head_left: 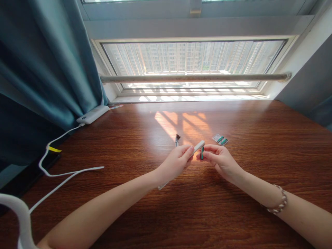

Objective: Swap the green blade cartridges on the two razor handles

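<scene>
My left hand (178, 157) is closed around a white brush (199, 146), its short bristles facing down and right. A pale handle end (163, 186), probably the brush's, shows below my left wrist. Pinched in the fingers of my right hand (221, 160) is a small green-and-black razor cartridge (202, 153), upright and right at the bristles; whether they touch I cannot tell. Just beyond my left hand lies a slim silver piece with a dark tip (177, 137), partly hidden by the hand. Past my right hand rests a clear plastic holder (217, 137) with green-and-black cartridges in it.
The brown wooden table (129, 138) runs back to a window with a horizontal rail (194, 77). At the left, a white power strip or adapter (93, 114) sits by the blue curtain (52, 52), its white cable (43, 162) looping across the table's left side. A thick white curved tube (22, 214) stands at the lower left.
</scene>
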Demonstrator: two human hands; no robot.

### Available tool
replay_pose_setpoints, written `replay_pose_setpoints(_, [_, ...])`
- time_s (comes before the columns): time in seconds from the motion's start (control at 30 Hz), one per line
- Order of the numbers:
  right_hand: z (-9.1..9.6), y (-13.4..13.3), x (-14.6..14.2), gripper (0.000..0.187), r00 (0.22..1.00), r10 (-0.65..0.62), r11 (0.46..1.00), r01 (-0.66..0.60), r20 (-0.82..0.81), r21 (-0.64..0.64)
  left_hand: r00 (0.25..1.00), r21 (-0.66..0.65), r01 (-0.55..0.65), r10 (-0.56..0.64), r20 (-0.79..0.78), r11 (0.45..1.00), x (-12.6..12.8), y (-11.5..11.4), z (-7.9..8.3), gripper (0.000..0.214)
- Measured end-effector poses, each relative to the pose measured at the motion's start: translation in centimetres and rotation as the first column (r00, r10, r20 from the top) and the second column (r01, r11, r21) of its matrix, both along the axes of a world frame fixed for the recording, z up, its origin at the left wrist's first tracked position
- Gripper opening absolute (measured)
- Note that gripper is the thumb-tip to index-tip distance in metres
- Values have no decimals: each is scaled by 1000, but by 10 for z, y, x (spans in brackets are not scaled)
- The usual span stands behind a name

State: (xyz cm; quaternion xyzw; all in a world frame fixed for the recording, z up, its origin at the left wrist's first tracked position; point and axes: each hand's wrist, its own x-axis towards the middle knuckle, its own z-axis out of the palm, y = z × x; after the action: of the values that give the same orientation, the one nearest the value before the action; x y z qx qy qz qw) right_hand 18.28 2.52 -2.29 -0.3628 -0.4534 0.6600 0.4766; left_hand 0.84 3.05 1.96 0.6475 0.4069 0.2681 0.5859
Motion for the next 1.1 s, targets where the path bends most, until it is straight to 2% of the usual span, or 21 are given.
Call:
replay_pose_setpoints(0.1, [0, 0, 0, 18, 1000, -7, 1000, 7, 15, 12, 999, 17, 7, -6, -40, 1000, 0, -1, -1, 36])
replay_pose_setpoints(0.2, [0, -1, 0, 17, 998, -54, 998, 54, 32, 16, 998, 17, -37, 37, -41, 999, 0, 0, -3, 36])
replay_pose_setpoints(0.33, [-1, 0, 2, 18, 988, -142, 990, 140, 56, 37, 997, -25, -74, 75, 34, 997, 0, 0, -2, 35])
replay_pose_setpoints(0.43, [-1, 1, 3, 21, 975, -196, 980, 190, 101, 61, 993, -55, -52, 57, 100, 997, 0, -1, 0, 35])
replay_pose_setpoints(0.67, [1, 1, 3, 27, 935, -286, 955, 261, 209, 140, 998, -7, -57, 58, 26, 998, -1, -1, -1, 36])
replay_pose_setpoints(0.8, [1, 0, 3, 25, 930, -283, 953, 246, 235, 174, 997, -7, -64, 64, 52, 998, 0, -1, 0, 36])
replay_pose_setpoints(1.0, [4, -1, 3, 25, 922, -261, 955, 203, 286, 216, 998, 12, -64, 64, 7, 998, -1, 1, 0, 36])
replay_pose_setpoints(1.1, [5, -3, 2, 24, 920, -249, 958, 187, 302, 219, 997, -7, -53, 53, 50, 999, -1, 0, 1, 36])
